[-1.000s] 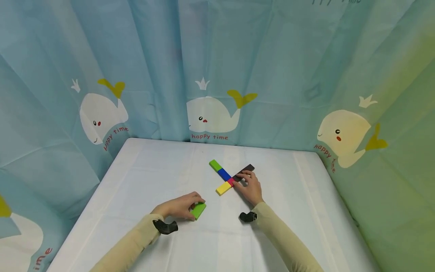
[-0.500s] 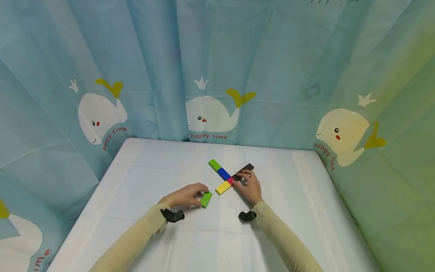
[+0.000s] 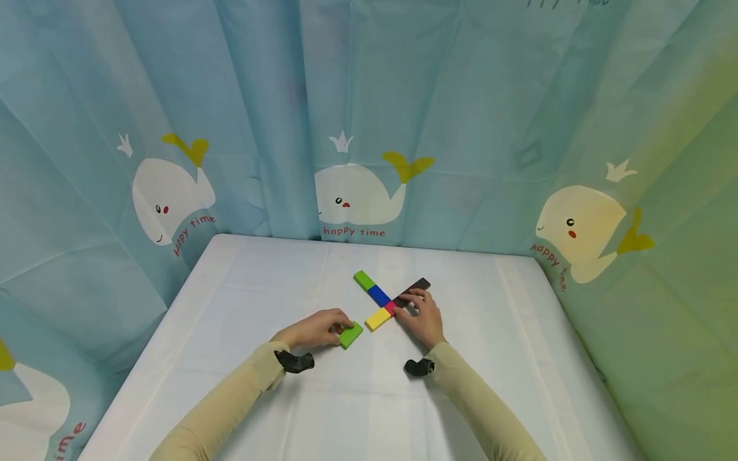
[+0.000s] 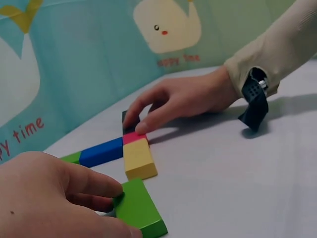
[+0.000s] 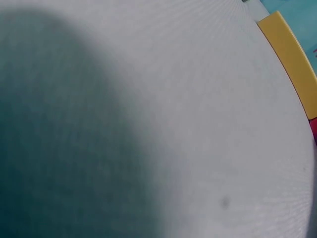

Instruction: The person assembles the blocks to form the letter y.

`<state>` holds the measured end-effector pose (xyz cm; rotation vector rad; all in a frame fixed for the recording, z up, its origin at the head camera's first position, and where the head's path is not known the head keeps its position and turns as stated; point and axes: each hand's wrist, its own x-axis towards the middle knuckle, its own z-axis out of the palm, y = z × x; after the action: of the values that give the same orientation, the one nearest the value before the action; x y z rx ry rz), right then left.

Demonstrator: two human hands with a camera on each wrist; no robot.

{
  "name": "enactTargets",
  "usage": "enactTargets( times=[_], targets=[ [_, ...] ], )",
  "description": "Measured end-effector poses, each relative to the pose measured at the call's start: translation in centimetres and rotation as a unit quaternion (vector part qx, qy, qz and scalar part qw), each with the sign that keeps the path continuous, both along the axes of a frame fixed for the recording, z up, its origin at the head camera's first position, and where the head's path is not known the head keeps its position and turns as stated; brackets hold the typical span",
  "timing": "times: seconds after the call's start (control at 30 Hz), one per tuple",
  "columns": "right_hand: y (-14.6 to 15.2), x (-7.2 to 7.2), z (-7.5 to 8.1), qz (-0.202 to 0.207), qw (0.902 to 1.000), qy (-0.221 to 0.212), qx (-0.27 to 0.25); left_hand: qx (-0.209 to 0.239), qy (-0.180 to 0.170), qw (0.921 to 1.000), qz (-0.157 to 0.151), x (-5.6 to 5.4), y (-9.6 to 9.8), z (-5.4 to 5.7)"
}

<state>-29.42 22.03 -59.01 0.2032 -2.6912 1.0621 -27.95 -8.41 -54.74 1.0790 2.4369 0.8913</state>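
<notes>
My left hand pinches a green block between thumb and fingers, flat over the white table. It lies just off the near end of a yellow block; in the left wrist view that green block is angled close to the yellow one. My right hand holds the row where a red block meets a black block, thumb by the red, a fingertip on the black. A blue block and another green block branch off from the red one. The right wrist view shows only part of the row.
The blocks lie on a white-covered table. A blue-green curtain with whale prints hangs behind and at both sides. Black bands sit on both sleeves' cuffs.
My left hand has carried the green block forward and right, up to near the yellow block, and turned it slightly. The right hand and the joined blocks stay put.
</notes>
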Motion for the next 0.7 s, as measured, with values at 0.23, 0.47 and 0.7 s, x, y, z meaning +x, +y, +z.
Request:
enactTargets(
  times=[0.23,0.47,0.7],
  targets=[
    [0.03,0.04,0.04,0.003,1.0,0.002,0.001,-0.001,0.005,0.9999,-0.015,-0.2,0.51,-0.14],
    [0.01,0.0,0.13,0.001,1.0,-0.001,0.0,-0.007,-0.013,0.9999,-0.007,-0.17,0.85,-0.04],
    [0.06,-0.01,0.1,0.001,1.0,-0.004,0.004,-0.004,-0.017,0.9998,-0.002,0.02,0.93,0.18]
  ],
)
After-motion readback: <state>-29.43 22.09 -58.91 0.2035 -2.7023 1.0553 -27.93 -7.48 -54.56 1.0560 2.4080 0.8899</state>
